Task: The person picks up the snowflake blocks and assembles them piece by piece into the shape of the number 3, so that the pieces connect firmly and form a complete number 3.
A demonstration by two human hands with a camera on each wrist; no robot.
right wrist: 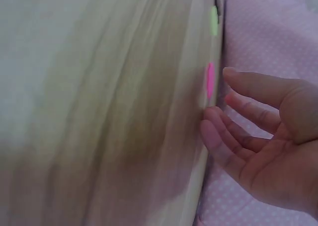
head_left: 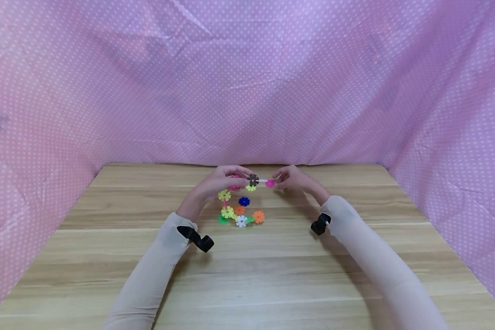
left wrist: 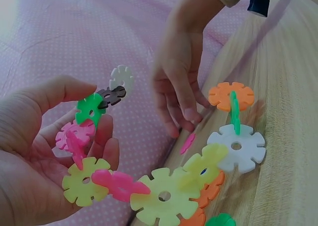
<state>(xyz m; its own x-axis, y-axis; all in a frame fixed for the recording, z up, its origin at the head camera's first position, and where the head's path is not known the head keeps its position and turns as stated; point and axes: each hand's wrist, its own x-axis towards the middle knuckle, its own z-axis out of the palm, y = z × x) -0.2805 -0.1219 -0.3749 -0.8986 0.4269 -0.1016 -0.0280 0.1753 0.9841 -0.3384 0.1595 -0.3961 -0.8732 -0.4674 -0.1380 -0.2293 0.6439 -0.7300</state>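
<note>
My left hand (head_left: pixel 218 184) pinches a chain of linked plastic snowflake discs between thumb and fingers, at its green disc (left wrist: pixel 90 109). Past the fingertips the chain ends in a dark brown disc (head_left: pixel 253 180) and a white disc (left wrist: pixel 121 78). Down from the hand it runs through pink and yellow discs (left wrist: pixel 164 196) to a larger white disc (left wrist: pixel 236 147) and an orange disc (left wrist: pixel 231 96). My right hand (head_left: pixel 292 178) holds nothing, its fingers loosely bent. Close by its fingertips a loose pink disc (right wrist: pixel 210 80) lies on the table.
Around the chain on the wooden table (head_left: pixel 247 284) are a blue disc (head_left: pixel 244 201), an orange disc (head_left: pixel 239 210), a green disc (head_left: pixel 222 219) and a pale yellow disc (head_left: pixel 250 188). A pink dotted cloth (head_left: pixel 247 91) hangs behind the table's far edge.
</note>
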